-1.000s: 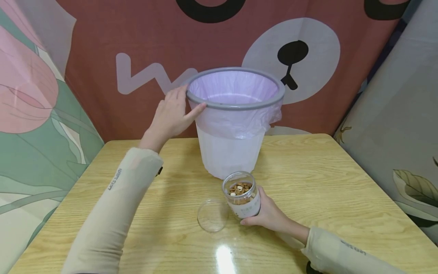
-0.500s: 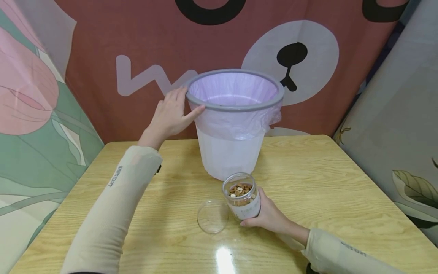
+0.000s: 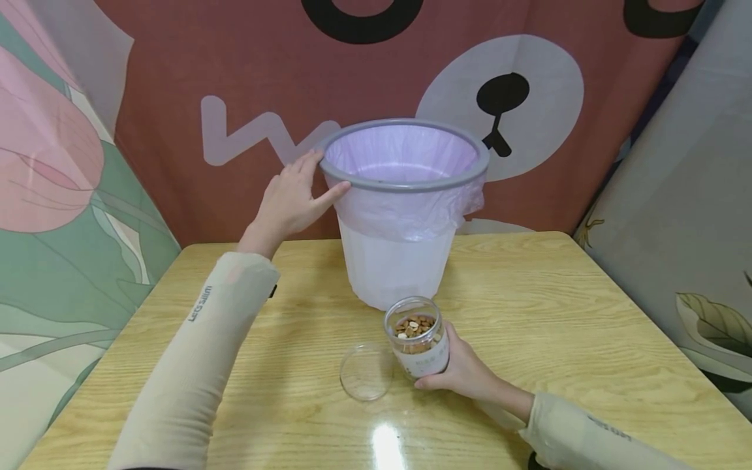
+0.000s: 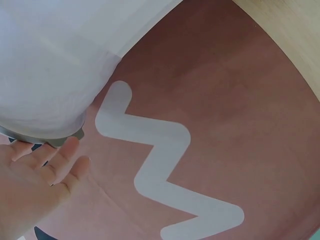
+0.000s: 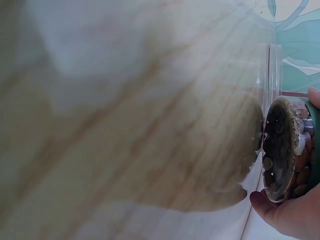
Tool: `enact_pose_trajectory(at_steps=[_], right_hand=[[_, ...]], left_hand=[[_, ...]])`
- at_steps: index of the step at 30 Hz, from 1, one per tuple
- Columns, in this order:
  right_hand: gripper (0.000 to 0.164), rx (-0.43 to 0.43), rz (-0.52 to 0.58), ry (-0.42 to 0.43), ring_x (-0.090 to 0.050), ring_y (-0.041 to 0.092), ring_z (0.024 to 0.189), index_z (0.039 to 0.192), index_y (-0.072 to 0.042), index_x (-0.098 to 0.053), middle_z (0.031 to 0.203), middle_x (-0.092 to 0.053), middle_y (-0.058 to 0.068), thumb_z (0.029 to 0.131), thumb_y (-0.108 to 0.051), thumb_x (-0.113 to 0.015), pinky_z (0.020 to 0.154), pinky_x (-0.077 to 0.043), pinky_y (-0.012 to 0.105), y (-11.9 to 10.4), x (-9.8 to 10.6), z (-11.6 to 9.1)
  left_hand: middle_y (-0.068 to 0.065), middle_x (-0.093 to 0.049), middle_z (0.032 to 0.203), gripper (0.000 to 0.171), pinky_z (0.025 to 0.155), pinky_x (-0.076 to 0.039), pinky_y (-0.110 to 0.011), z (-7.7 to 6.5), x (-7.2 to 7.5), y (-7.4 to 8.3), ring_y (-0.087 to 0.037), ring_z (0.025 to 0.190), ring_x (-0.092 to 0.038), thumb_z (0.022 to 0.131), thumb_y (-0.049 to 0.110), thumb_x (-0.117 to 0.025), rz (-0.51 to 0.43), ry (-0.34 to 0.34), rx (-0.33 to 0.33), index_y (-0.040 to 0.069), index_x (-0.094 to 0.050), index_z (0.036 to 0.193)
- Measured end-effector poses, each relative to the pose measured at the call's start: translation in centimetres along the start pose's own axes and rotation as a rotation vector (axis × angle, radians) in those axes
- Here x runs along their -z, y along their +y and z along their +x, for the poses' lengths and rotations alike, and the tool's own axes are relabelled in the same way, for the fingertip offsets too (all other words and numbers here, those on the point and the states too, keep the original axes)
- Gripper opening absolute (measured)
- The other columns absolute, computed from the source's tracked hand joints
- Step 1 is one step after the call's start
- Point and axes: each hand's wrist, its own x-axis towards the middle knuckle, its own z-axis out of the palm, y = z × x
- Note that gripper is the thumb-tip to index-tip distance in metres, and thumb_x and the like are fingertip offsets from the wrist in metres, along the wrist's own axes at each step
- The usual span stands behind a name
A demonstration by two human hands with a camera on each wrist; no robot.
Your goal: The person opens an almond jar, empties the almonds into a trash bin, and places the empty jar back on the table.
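Observation:
My left hand (image 3: 289, 199) touches the grey rim of a white bin (image 3: 396, 261) lined with a pale purple bag (image 3: 405, 212). Its fingers lie fairly straight against the left side, the thumb along the front. In the left wrist view, the left fingertips (image 4: 70, 147) meet the rim from outside. My right hand (image 3: 467, 369) grips a glass jar (image 3: 424, 360), lidless and tilted slightly left, in front of the bin. Brown almonds (image 3: 414, 325) with a few pale pieces show inside. The right wrist view catches the jar's base (image 5: 280, 150) and nuts through the glass.
A clear round lid (image 3: 365, 373) lies flat on the wooden table (image 3: 529, 307), just left of the jar. Behind the bin hangs a red-brown printed cloth (image 3: 258, 59). Patterned cloths flank the table on the left (image 3: 47, 163) and right (image 3: 664, 215).

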Motion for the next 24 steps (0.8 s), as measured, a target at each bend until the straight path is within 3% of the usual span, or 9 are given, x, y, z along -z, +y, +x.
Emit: enact_pose_trajectory(at_steps=[24], right_hand=[[0.095, 0.006, -0.030, 0.073, -0.052, 0.023, 0.095, 0.127, -0.002, -0.037, 0.108, -0.055, 0.009, 0.048, -0.019, -0.087, 0.082, -0.040, 0.041, -0.56, 0.41, -0.12]], left_hand=[[-0.013, -0.025, 0.143, 0.085, 0.100, -0.022, -0.046, -0.02, -0.22, 0.01, -0.036, 0.126, -0.027, 0.083, 0.064, -0.036, -0.003, 0.032, -0.005, 0.005, -0.020, 0.142]])
